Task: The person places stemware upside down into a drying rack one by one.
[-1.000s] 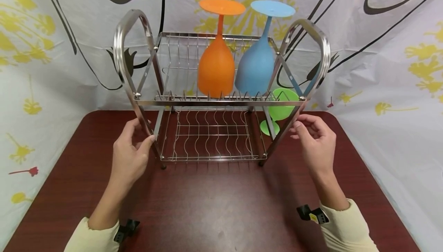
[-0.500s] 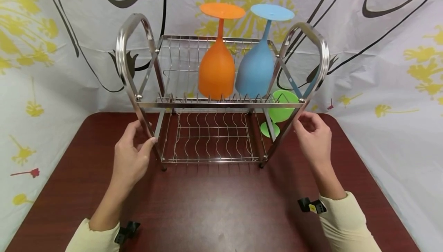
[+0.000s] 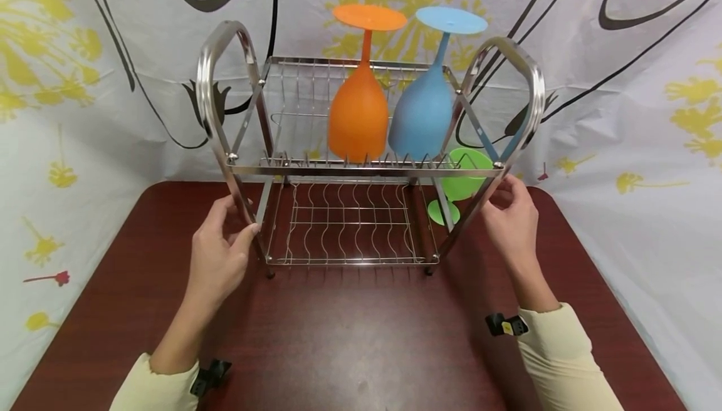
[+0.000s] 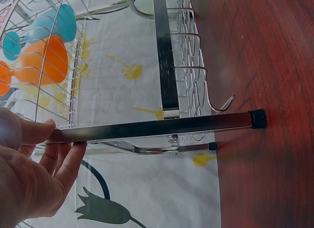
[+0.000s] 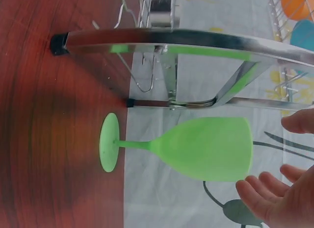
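Note:
A two-tier metal dish rack stands on the dark red table. My left hand pinches its left front leg between thumb and fingers. My right hand is beside the right front leg, thumb and fingers apart around nothing. In the right wrist view its fingertips are right at the rim of a green goblet, which stands upright on the table right of the rack. Upside down on the top tier are an orange goblet and a blue goblet, stems up.
The wire lower tier has wavy dividers and holds nothing. Behind the table hangs a white sheet with yellow flowers and dark curved lines. Curved handles rise at both sides of the rack.
My right hand has moved forward along the right leg, closer to the green goblet. My left hand keeps its grip on the left leg. The head view has shifted slightly.

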The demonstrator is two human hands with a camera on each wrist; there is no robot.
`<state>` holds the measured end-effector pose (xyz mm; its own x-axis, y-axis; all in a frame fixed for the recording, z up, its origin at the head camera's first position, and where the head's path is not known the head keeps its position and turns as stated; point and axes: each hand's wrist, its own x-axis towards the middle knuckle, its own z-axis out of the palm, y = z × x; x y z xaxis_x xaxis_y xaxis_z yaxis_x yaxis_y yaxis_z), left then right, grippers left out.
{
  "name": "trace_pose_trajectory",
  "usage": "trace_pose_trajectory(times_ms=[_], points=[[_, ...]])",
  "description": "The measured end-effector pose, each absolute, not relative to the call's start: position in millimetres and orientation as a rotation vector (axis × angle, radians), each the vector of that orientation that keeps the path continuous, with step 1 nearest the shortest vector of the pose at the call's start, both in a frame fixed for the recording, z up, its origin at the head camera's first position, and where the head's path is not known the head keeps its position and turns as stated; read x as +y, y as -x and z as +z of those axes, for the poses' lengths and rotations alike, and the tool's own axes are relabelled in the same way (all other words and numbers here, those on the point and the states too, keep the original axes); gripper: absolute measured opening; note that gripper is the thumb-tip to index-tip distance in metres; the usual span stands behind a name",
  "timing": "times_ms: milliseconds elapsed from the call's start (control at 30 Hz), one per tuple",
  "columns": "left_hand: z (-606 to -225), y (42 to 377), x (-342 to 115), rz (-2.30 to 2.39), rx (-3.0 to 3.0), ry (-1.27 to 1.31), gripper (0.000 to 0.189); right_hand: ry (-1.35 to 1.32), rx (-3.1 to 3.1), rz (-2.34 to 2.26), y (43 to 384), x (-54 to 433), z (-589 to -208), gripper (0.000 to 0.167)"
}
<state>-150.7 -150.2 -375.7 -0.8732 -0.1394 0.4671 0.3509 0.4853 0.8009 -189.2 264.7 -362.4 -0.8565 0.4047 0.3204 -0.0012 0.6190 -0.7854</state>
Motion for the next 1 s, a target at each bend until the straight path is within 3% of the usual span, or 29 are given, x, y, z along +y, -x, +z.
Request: trace_pose_trajectory(times_ms=[200,533,1000], points=[[-374.0,150.0,-149.3,-1.388,-2.253,0.192,0.035,0.317,-2.414,1.175,199.7,270.4,-367.3,0.067],[-374.4,149.2,-149.5,-1.38,-2.26,0.18,0.034,0.289,-2.486,1.172,214.4,275.4,-379.6,0.074],[-375.7,150.1,-150.6,-1.361,-2.262,0.192,0.036,0.214,-2.476,1.196,233.2,272.7,-389.4,0.097]])
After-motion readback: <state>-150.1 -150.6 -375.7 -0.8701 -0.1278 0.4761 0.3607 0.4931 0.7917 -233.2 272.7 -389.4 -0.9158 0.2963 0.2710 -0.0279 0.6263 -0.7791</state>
